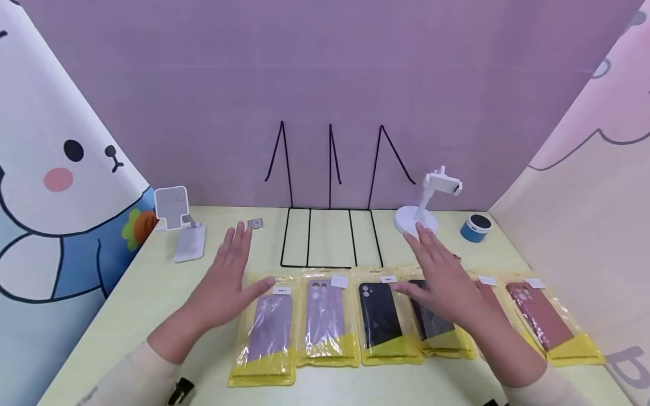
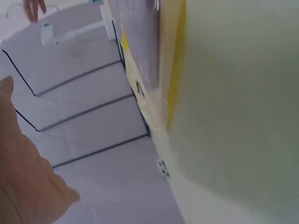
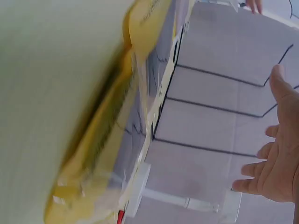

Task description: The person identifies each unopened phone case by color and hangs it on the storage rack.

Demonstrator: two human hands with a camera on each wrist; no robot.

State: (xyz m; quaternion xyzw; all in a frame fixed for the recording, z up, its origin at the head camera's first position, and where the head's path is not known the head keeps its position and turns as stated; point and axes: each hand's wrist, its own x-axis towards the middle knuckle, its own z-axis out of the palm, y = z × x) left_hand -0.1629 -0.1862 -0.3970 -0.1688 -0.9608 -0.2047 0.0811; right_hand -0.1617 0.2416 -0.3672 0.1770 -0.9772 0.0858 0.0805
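My left hand (image 1: 225,287) hovers with straight, spread fingers by the leftmost bagged purple phone case (image 1: 271,330). Beside that lies a second purple case (image 1: 325,316). My right hand (image 1: 449,282), likewise with fingers extended, is over the bags right of centre and holds nothing. Two black phone cases (image 1: 380,316) lie in the middle of the row, one partly behind that hand. Two dark red cases (image 1: 540,316) are at the right end, the nearer one partly covered by the forearm. All are in clear, yellow-edged bags, most with a white label.
A black wire rack (image 1: 330,169) with three upturned hooks stands behind the bags. White phone stands are at the left (image 1: 190,245) and right (image 1: 406,220) of it. A blue cylinder with a dark top (image 1: 475,230) sits far right. A small grey card (image 1: 255,223) lies behind my left hand.
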